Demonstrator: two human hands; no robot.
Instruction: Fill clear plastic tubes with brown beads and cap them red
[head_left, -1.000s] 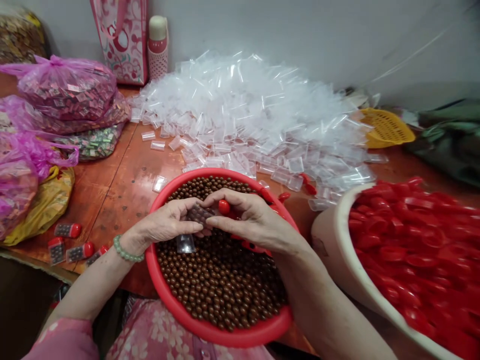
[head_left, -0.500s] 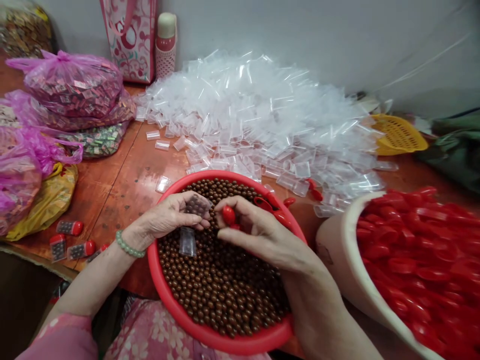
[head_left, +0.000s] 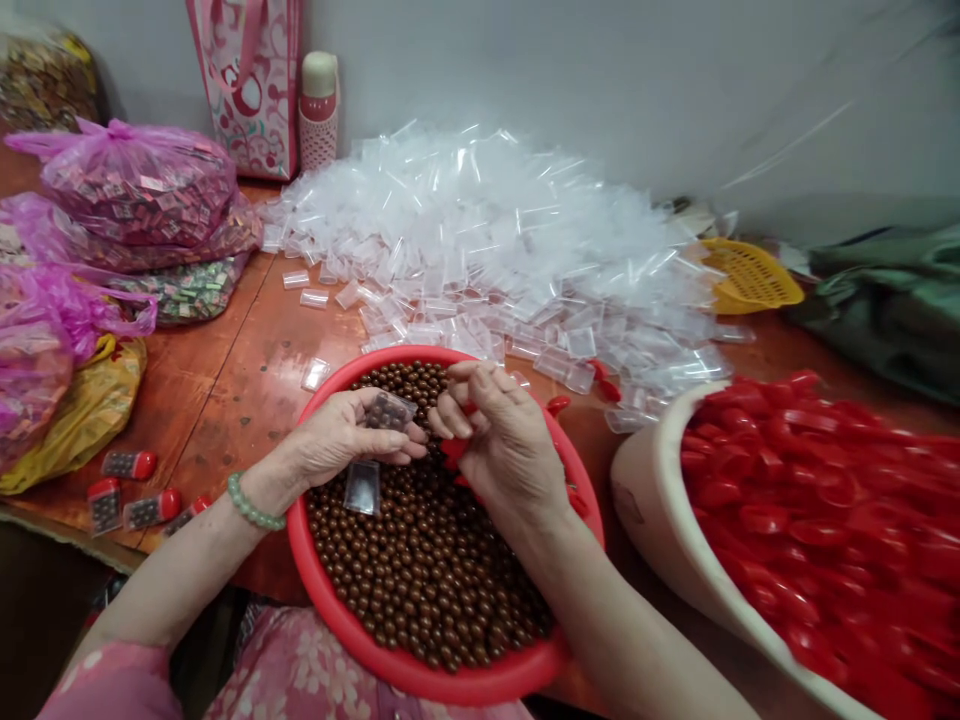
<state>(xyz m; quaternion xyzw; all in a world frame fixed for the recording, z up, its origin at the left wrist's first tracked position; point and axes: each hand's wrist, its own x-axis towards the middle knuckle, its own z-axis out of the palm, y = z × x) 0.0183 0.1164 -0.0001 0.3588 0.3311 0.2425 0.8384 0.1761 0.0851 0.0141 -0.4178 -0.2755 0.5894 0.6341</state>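
Note:
My left hand (head_left: 341, 437) holds a clear plastic case (head_left: 388, 411) with brown balls in it, between thumb and fingers. Another clear case (head_left: 363, 487), which looks empty, hangs just below that hand. My right hand (head_left: 499, 425) is closed at the right side of the red basin (head_left: 330, 625), its fingers curled; bits of red show between and beneath them, so it holds a red cap (head_left: 454, 455), partly hidden. Both hands are over the brown balls (head_left: 442, 580) that fill the basin, a small gap between them.
A white bucket (head_left: 637, 470) of red caps (head_left: 810, 500) stands at the right. Clear cases (head_left: 480, 220) are heaped behind the basin. Filled, capped cases (head_left: 152, 508) and pink bags (head_left: 142, 190) lie left. A yellow basket (head_left: 750, 275) is back right.
My right hand has turned and its fingers have curled in, hiding most of the red cap seen before. My left hand keeps its case. The whole view has shifted slightly.

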